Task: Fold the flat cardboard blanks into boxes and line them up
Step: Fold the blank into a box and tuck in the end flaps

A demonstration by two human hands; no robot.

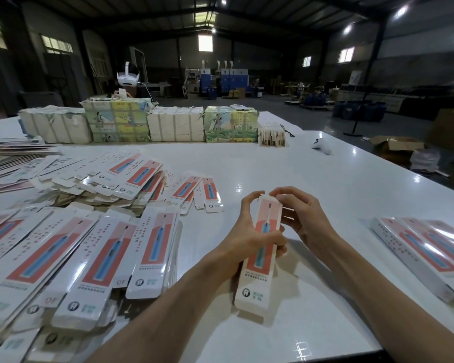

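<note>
L hand (pixel 244 239) grips box (pixel 257 281) mid-body w/ fingers curled round it, R hand (pixel 302 218) fingers pinch its far-end flap, box near-centre over table (pixel 325 166), flat blanks (pixel 89 247) heaped left, finished boxes (pixel 427 247) lined up right.

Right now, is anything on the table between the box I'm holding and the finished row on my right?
Nothing visible does. Bare table lies between the box and the row of finished boxes; only your own right hand is there.
</note>
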